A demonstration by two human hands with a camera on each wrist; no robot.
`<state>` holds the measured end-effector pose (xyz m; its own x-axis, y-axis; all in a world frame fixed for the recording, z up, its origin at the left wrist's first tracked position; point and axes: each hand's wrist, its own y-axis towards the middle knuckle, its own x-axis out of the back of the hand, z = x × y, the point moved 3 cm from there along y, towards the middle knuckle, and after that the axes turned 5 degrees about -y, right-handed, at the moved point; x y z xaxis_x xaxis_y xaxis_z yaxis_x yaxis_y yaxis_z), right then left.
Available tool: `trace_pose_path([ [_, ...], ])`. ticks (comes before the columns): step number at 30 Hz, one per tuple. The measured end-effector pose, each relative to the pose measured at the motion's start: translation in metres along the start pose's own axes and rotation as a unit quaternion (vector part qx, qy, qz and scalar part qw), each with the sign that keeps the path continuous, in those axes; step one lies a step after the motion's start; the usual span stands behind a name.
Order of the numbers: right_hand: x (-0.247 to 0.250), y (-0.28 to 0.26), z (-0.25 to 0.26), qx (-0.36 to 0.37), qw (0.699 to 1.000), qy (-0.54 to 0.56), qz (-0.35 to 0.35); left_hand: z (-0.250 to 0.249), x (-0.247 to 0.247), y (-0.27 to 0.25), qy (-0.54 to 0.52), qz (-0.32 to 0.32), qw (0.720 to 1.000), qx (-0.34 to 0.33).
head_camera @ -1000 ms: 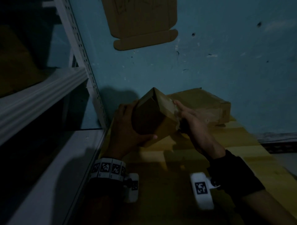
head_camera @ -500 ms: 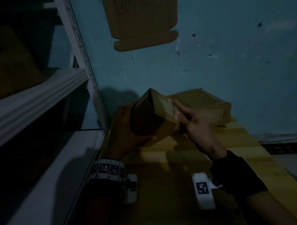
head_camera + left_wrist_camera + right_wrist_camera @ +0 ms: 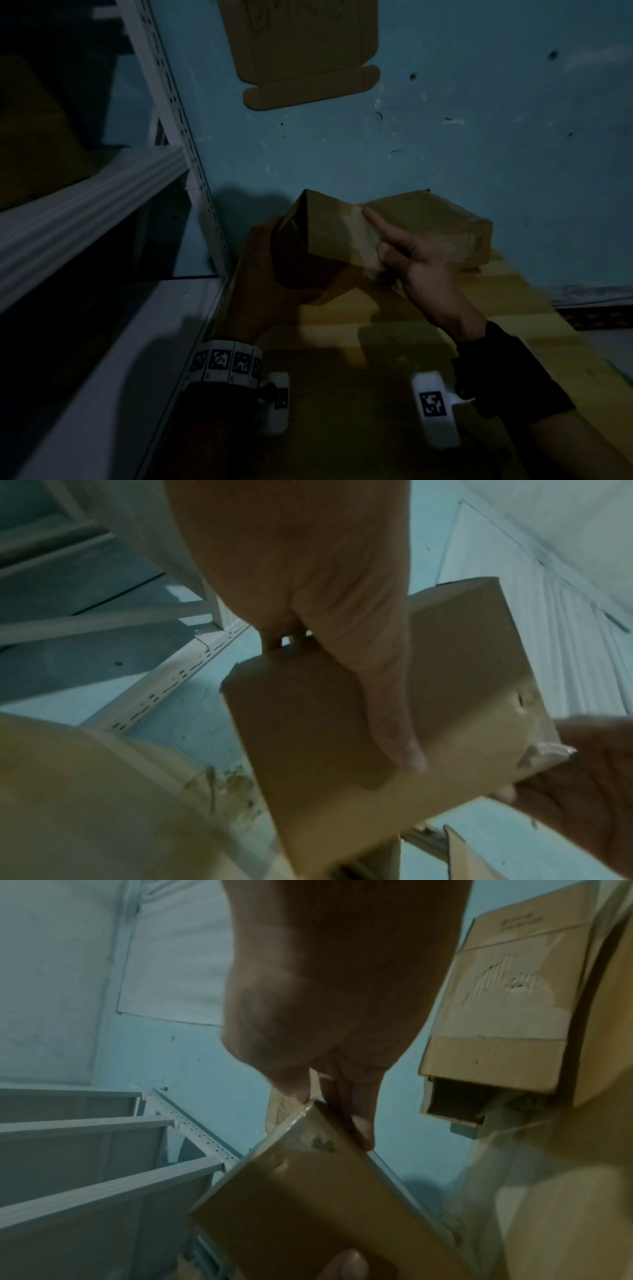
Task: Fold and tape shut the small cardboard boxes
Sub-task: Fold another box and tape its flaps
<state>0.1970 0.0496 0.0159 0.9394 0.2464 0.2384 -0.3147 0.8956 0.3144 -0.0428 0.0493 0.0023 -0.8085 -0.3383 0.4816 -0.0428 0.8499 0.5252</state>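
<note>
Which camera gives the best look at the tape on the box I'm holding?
The right wrist view: the tape shines glossy across the box end. The head view shows it as a dim pale strip touched by the right hand; the left wrist view catches only a crumpled tail.

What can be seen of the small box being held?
The box is small, brown cardboard, held tilted over the table. Glossy tape wraps its right end. The left hand grips its left end, thumb across one face; the right hand holds the taped end, index finger pressing the tape.
</note>
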Motion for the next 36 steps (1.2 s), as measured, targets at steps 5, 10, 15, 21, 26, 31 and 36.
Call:
trace_pose_path([
  [5,-0.008,-0.003,0.006,0.023,1.000,0.009,-0.007,-0.009,-0.003,-0.009,-0.044,-0.002,0.999,0.016],
  [10,-0.015,-0.001,-0.003,0.017,1.000,0.012,-0.010,-0.016,-0.008,-0.008,-0.036,0.010,0.999,-0.007],
  [15,-0.015,0.000,-0.005,0.006,0.999,0.043,0.014,-0.015,-0.007,-0.009,-0.042,0.011,0.999,-0.018],
  [21,-0.010,-0.002,-0.002,0.022,0.999,0.024,0.023,-0.015,-0.006,-0.006,-0.055,0.009,0.998,-0.037],
  [26,-0.009,-0.005,0.004,0.034,0.999,0.010,0.027,-0.018,-0.007,-0.010,-0.087,-0.012,0.995,-0.039],
  [31,-0.009,-0.007,0.007,0.056,0.997,0.033,0.033,-0.025,-0.007,-0.010,-0.038,-0.031,0.995,-0.088],
  [36,-0.010,-0.006,0.009,0.084,0.995,0.033,0.045,-0.023,-0.007,-0.006,-0.018,-0.055,0.992,-0.113],
])
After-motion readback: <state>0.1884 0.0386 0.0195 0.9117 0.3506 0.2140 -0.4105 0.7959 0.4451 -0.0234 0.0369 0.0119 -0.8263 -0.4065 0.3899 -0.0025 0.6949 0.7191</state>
